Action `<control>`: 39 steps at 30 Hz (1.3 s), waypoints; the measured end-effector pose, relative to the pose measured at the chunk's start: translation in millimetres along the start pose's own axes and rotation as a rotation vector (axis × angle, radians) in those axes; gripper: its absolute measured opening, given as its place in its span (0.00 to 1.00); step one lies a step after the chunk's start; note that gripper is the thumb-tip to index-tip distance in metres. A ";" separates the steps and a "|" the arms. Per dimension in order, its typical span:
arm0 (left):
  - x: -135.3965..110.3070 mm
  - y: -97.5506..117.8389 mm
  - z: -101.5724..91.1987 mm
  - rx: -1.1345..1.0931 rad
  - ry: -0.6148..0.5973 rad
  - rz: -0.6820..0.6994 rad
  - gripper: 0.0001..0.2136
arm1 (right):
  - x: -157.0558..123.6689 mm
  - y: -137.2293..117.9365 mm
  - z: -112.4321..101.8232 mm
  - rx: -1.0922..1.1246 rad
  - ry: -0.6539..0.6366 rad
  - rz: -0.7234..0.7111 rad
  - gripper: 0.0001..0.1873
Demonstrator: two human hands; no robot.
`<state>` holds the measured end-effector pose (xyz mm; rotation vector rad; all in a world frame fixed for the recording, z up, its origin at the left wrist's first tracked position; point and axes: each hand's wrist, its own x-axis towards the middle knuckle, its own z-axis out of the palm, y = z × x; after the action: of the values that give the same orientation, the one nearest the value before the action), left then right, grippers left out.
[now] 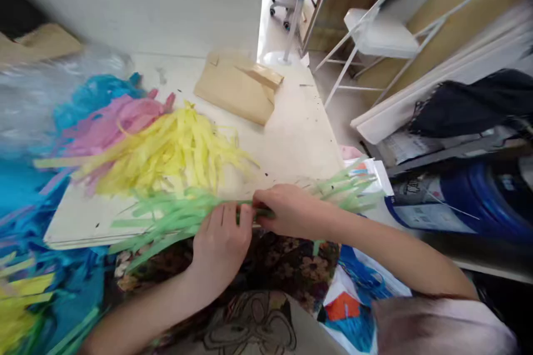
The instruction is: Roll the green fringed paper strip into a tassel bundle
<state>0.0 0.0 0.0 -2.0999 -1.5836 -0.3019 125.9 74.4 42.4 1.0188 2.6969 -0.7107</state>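
A bundle of light green paper strips (179, 211) lies along the near edge of the white table (300, 144), its loose ends fanning out to both sides. My left hand (225, 244) is closed around the middle of the bundle. Right beside it, my right hand (283, 208) is also closed on the strips, its fingertips pinching near my left thumb. The strips inside my fingers are mostly hidden. Just beyond the green bundle rests a pile of yellow strips (183, 150), with pink strips (112, 122) and blue strips (97, 97) behind it to the left.
A folded brown paper bag (237, 89) lies toward the back of the table. More yellow strips (25, 299) and blue material sit at lower left. On the right are a blue drum (470, 194), a white folding chair (383, 33) and a dark cloth (474, 102).
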 end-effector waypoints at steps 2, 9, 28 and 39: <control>0.8 1.0 0.9 -0.002 -0.011 -0.011 0.07 | -1.8 3.1 1.4 -0.017 -0.009 -0.004 0.10; 4.2 0.6 0.3 -0.033 -0.052 -0.029 0.10 | -16.0 20.3 -6.5 -0.037 -0.102 0.102 0.11; 20.4 -7.1 -1.1 -0.015 -0.182 -0.008 0.11 | -30.0 44.9 -5.4 -0.055 -0.075 0.236 0.12; 24.2 -8.6 -3.6 -0.048 -0.252 0.005 0.12 | -24.7 46.1 -7.0 -0.121 -0.124 0.235 0.12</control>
<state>-0.4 20.2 16.2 -2.2505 -1.7259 -0.0754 175.0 93.7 39.2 1.1930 2.4298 -0.5405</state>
